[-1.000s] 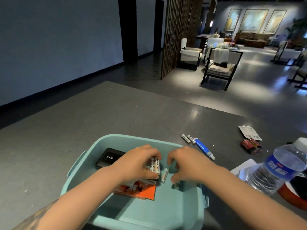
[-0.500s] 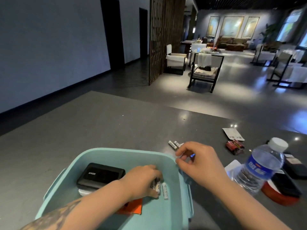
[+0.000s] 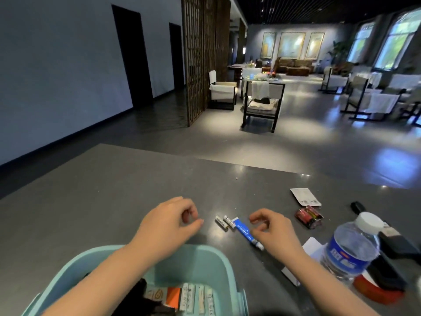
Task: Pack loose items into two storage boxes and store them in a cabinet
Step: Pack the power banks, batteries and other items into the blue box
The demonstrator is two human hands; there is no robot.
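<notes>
1. Nearest you, below both forearms: teal storage box [image 3: 211, 258]. Already packed, as far as visible: several white batteries in box [image 3: 197, 299] laid side by side, an orange card [image 3: 173, 297] and a dark item [image 3: 136, 299] partly hidden by your left arm. Judged status: box 1 partly filled. No 2nd box or cabinet in view.
2. Left hand [image 3: 169, 221]: beyond the box's far rim, above the tabletop [image 3: 91, 201]. Fingers loosely curled, thumb near forefinger, holding nothing visible.
3. Right hand [image 3: 271, 226]: fingers curled, tips close together, nothing gripped. Its heel sits over or against the cap end of the blue tube [image 3: 245, 231]; contact can't be confirmed.
4. Between the hands: two loose batteries [image 3: 224, 222] on the tabletop, just beside the tube's flat end. Judged next pickup: these, plus the tube.
5. Right of right hand, near: water bottle [image 3: 350, 249], upright, cap on; white paper [image 3: 312, 247] under/behind it; dark objects on a red item [image 3: 376, 293], not identifiable.
6. Beyond right hand: red battery pack [image 3: 308, 216], then a white packet [image 3: 305, 196] farther out, and a small dark object [image 3: 357, 207] to the right.
7. Remaining, judged: collect items 4–6, fill 2nd box, stow both in cabinet. Task is at an early-to-mid stage.
</notes>
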